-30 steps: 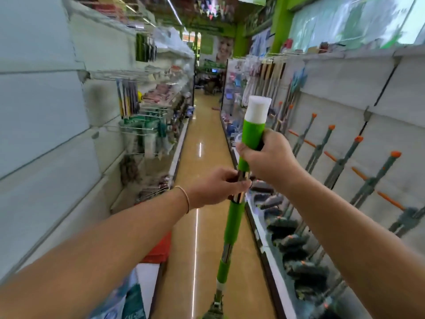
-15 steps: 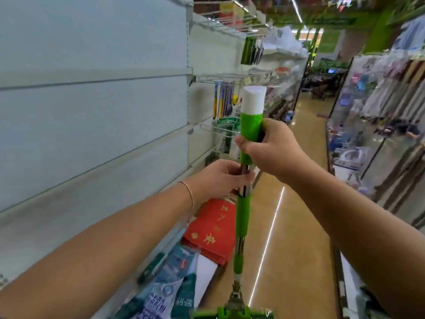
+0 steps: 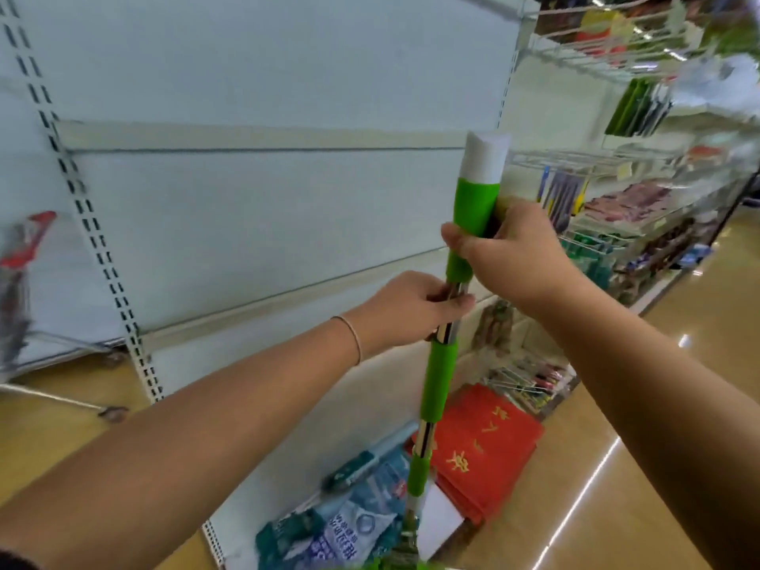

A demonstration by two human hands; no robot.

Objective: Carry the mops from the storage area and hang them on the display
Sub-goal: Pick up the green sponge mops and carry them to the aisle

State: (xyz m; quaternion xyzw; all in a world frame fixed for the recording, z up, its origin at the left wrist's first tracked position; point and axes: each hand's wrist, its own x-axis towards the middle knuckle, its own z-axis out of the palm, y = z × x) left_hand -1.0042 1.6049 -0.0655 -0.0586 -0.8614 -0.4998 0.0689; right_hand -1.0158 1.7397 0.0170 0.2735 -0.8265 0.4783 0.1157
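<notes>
Hands grip one mop (image 3: 442, 364), held close to upright in front of the person, its top tipped slightly right. The right hand (image 3: 514, 257) is wrapped around the upper green grip just under the white cap (image 3: 485, 156), fingers curled round the far side and thumb toward the left. The left hand (image 3: 411, 308) sits just below it, pinched on the bare metal stretch of the pole between two green sleeves, so both hands are clamped on the same handle, one above the other and almost touching. A thin bracelet (image 3: 353, 337) circles the left wrist. Below the hands the pole runs down through more green sleeves to the frame's bottom edge, where the mop's head is mostly cut off and blurred. Behind the hands stands a white shelf unit (image 3: 267, 207) with bare back panels and slotted uprights. Below the hands, at the unit's foot, lie a red mat (image 3: 493, 450) with gold characters and blue-green packets (image 3: 341, 532). To the right of the right hand, wire shelves (image 3: 617, 158) carry assorted goods, too blurred to name. A shiny tan floor (image 3: 617, 487) stretches beyond the right forearm, and at far left of the left arm a blurred trolley (image 3: 20, 257) with a red handle shows.
</notes>
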